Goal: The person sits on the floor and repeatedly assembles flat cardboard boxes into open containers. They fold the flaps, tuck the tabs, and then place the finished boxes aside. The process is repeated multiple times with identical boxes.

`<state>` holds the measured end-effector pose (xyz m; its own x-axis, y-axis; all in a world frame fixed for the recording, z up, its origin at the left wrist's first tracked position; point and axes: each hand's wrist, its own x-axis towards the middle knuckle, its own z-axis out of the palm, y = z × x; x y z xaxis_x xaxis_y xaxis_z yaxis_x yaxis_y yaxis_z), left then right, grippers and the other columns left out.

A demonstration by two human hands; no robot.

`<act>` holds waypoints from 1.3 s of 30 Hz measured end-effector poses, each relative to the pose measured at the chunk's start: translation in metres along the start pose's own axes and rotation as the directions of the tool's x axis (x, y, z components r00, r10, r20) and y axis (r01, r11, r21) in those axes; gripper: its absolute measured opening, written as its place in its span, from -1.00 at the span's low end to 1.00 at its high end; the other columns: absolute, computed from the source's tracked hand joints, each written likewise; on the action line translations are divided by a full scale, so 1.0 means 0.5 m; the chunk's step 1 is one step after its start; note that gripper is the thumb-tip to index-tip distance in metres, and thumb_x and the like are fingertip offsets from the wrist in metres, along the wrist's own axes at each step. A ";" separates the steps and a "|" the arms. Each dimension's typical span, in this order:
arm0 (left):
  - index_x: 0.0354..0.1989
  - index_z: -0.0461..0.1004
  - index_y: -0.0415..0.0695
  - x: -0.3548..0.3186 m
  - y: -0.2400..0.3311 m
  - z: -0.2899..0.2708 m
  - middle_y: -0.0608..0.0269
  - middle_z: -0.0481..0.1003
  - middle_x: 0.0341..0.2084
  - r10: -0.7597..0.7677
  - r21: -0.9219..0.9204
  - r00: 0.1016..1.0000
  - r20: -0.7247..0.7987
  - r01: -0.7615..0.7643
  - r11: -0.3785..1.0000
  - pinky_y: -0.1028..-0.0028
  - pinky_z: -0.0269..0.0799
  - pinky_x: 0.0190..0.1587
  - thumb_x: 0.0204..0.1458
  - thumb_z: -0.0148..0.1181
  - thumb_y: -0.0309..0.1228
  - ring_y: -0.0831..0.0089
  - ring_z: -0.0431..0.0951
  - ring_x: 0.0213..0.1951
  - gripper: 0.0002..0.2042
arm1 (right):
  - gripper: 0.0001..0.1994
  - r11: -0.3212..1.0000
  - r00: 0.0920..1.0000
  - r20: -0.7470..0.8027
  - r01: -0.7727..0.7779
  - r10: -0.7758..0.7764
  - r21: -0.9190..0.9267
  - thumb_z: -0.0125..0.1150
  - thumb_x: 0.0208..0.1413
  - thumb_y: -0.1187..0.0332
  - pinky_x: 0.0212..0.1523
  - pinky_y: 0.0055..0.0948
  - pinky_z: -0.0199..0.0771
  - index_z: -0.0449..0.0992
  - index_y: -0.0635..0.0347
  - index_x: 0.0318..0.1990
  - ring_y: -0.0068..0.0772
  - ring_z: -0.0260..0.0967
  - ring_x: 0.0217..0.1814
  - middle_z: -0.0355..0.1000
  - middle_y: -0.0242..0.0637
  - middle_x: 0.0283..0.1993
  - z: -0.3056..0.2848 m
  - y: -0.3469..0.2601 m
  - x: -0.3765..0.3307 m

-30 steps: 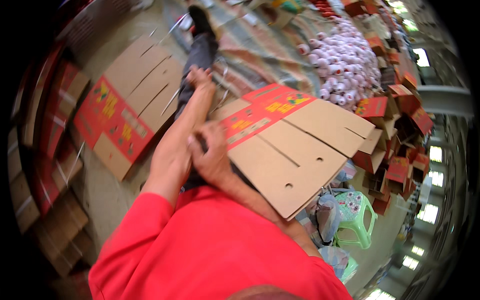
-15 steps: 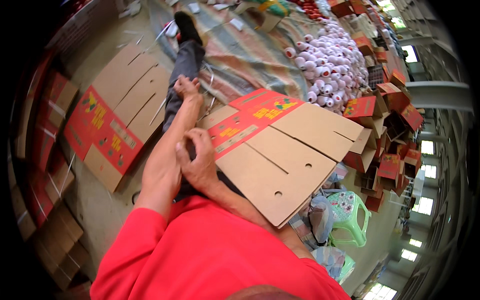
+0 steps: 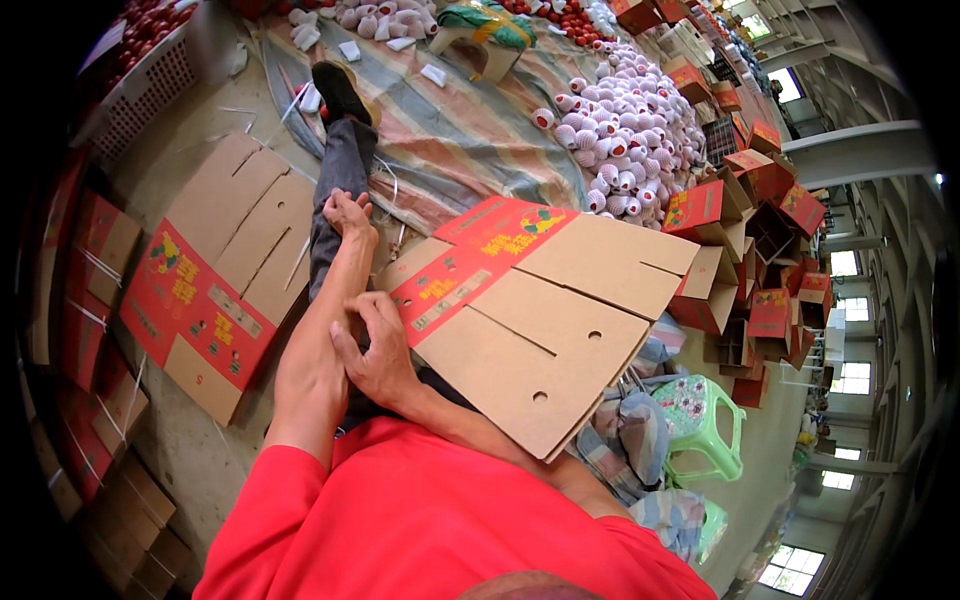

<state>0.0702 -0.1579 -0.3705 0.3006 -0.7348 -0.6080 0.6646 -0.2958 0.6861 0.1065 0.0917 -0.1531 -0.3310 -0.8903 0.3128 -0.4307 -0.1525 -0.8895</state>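
Observation:
My left hand [image 3: 348, 215] rests over my outstretched grey-trousered leg [image 3: 338, 185], palm turned up, fingers loosely curled and holding nothing. Across my lap comes my right hand [image 3: 378, 352], its bent fingers and thumb apart, the tips at the inside of my left forearm [image 3: 322, 345]. Right of it lies a stack of flattened red and brown cardboard cartons [image 3: 560, 335], close along my right forearm. Another flattened carton [image 3: 205, 290], with cut slots and round holes, lies to the left of my leg.
Strapped carton bundles [image 3: 100, 250] stand at the left edge, below a white crate [image 3: 150, 95] of red fruit. Ahead, a striped sheet [image 3: 470, 150] carries a heap of net-wrapped fruit [image 3: 635, 125]. Opened cartons [image 3: 770, 310] pile up at right, beyond a green stool [image 3: 715, 430].
The view has shifted, so the fruit crate shows at upper left. My right hand stays at the left forearm, fingers slightly moved. Both cartons lie as before.

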 end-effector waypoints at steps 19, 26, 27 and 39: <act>0.21 0.28 -0.13 -0.014 0.012 -0.002 0.16 0.45 0.05 0.037 0.082 0.999 0.040 -0.040 0.996 0.40 0.56 -0.33 0.44 -0.02 -0.09 0.33 0.68 -0.27 -0.61 | -0.74 0.999 0.993 0.112 -0.040 0.042 -0.025 0.35 0.24 0.34 -0.27 -0.38 0.48 0.50 0.35 -0.07 -0.36 0.45 -0.27 0.42 -0.15 -0.18 -0.016 -0.008 -0.002; 0.26 0.27 -0.13 -0.021 0.004 -0.010 0.18 0.45 0.04 0.046 0.096 0.994 0.100 -0.055 0.994 0.41 0.55 -0.34 0.40 0.01 -0.09 0.35 0.68 -0.29 -0.57 | -0.77 0.969 0.944 0.235 -0.244 0.232 0.023 0.32 0.25 0.38 -0.30 -0.38 0.45 0.50 0.34 -0.07 -0.39 0.45 -0.21 0.41 -0.17 -0.17 -0.030 -0.012 -0.022; 0.27 0.26 -0.14 -0.014 0.005 -0.016 0.19 0.46 0.03 0.058 0.088 0.992 0.110 -0.068 0.994 0.42 0.55 -0.34 0.39 0.02 -0.09 0.36 0.68 -0.29 -0.56 | -0.77 0.952 0.912 0.287 -0.307 0.292 0.009 0.32 0.25 0.38 -0.28 -0.38 0.46 0.50 0.34 -0.06 -0.37 0.46 -0.18 0.41 -0.16 -0.15 -0.034 -0.023 -0.018; 0.39 0.20 -0.20 -0.027 0.005 -0.010 0.09 0.46 0.16 0.060 0.158 0.995 0.084 -0.073 0.985 0.39 0.57 -0.32 0.38 0.02 -0.09 0.38 0.68 -0.25 -0.45 | -0.79 0.979 0.954 0.228 -0.205 0.196 0.018 0.31 0.26 0.38 -0.21 -0.40 0.49 0.52 0.33 -0.07 -0.36 0.46 -0.24 0.44 -0.17 -0.15 -0.023 -0.009 -0.029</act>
<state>0.0714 -0.1455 -0.3625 0.2813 -0.7999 -0.5301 0.5247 -0.3343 0.7829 0.1037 0.1101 -0.1496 -0.2082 -0.9769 0.0480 -0.3385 0.0259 -0.9406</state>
